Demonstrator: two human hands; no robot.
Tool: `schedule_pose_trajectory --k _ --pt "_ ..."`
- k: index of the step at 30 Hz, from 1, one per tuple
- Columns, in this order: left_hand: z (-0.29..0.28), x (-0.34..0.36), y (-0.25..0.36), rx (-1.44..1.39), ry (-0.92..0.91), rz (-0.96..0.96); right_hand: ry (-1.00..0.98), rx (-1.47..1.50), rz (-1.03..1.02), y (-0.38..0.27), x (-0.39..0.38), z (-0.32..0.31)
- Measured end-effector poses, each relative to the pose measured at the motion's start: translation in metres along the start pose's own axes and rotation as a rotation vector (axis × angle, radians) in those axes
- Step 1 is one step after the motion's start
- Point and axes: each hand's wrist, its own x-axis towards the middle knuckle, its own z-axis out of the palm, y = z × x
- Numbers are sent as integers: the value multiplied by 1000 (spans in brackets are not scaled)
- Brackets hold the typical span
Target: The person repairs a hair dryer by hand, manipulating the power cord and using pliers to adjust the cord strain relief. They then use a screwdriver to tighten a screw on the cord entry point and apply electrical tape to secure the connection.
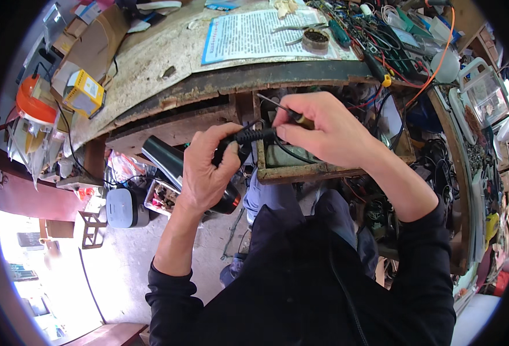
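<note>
A black hair dryer (163,158) hangs beneath my left hand (208,158), which grips it by its handle end near the ribbed black cord sleeve (249,136). In my right hand (318,127) is a screwdriver (300,119) with a dark yellowish handle, its metal shaft pointing up and left. The thumb of that hand touches the black sleeve, and a black cord (294,153) runs from there over the open drawer. Part of the handle is hidden by my fingers.
The worn bench (150,63) holds a printed sheet (237,34), round tin (315,40), pliers, tangled wires and cartons. An open wooden drawer (289,172) sits below my hands. A grey case (122,206) and small box (160,199) lie lower left; clutter lines the right.
</note>
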Motion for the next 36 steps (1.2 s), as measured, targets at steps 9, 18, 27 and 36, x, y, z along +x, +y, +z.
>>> schedule_pose_trajectory --k 9,18,27,36 --pt "-4 2 30 11 -135 84 -11 122 16 -2 -35 -12" --pt "-9 51 96 -227 -139 331 170 -82 -260 -69 -66 -72" --pt "61 103 123 -513 66 486 376 -327 -317 -95 -81 -134" --pt "141 83 75 -505 115 421 235 -527 -202 -48 -99 -134"
